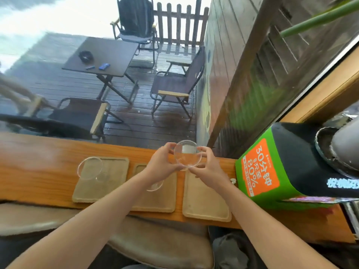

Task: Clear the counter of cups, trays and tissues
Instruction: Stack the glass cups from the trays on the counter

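Glass cup (187, 155) sits lifted clear of the wooden counter (38, 152), held between our left hand (162, 164) and right hand (208, 166), above the gap between the middle tray (167, 199) and the right tray (206, 200). Fingers of both hands are curled partway round the wall and rim, thumbs on the near side, closed on the cup from opposite sides. We judge the cup light, rigid, smooth and breakable; being clear, it looks empty, though we cannot be sure. Best hold is around the wall below the rim, or with a palm under the base. A second glass cup (90, 167) stands on the far-left corner of the left tray (101, 179); a third cup (155, 186) is mostly hidden behind our left forearm, on the middle tray. Trays look thin, stiff and flat, so we would lift them by a long edge and stack them. The counter is narrow, with a window directly beyond its far edge, and a green and black box (272, 167) crowds the right end. Open room lies to the left and toward us. A small pale scrap (233, 180) lies beside the box; we cannot tell whether it is a tissue.
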A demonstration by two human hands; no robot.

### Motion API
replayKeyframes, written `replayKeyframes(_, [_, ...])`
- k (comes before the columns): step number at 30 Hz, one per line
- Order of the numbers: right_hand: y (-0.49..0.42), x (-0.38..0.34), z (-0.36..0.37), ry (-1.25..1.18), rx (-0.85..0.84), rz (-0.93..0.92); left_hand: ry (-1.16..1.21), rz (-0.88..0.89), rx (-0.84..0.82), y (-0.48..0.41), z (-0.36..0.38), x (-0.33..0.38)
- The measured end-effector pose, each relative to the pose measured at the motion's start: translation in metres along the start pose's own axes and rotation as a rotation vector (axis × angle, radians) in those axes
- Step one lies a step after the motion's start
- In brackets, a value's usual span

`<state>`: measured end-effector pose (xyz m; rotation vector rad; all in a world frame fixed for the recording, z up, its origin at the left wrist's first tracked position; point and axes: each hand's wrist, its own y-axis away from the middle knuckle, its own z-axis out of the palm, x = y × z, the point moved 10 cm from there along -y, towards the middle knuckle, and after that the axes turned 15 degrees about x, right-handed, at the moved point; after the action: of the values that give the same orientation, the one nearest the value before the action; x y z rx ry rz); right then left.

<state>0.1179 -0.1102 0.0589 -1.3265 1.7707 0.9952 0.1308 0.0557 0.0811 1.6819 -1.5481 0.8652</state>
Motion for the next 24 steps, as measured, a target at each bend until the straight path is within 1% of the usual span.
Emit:
replayKeyframes(5, [0.007,-0.048,0.048,0.017,-0.113,-0.103,-0.031,-0.014,0.096,0.008,-0.060,-0.021])
replayKeyframes(10, [0.022,-0.063,0.084,0.033,-0.167,-0.173,-0.003,-0.051,0.152,0.028,-0.094,-0.052])
replayKeyframes(15, [0.031,-0.056,0.106,0.079,-0.220,-0.199,-0.036,-0.093,0.150,0.044,-0.099,-0.077])
replayKeyframes(20, [0.033,-0.038,0.116,0.123,-0.249,-0.180,-0.078,-0.127,0.123,0.048,-0.090,-0.094])
replayKeyframes(24, [0.031,-0.024,0.121,0.172,-0.268,-0.140,-0.137,-0.117,0.092,0.047,-0.080,-0.101])
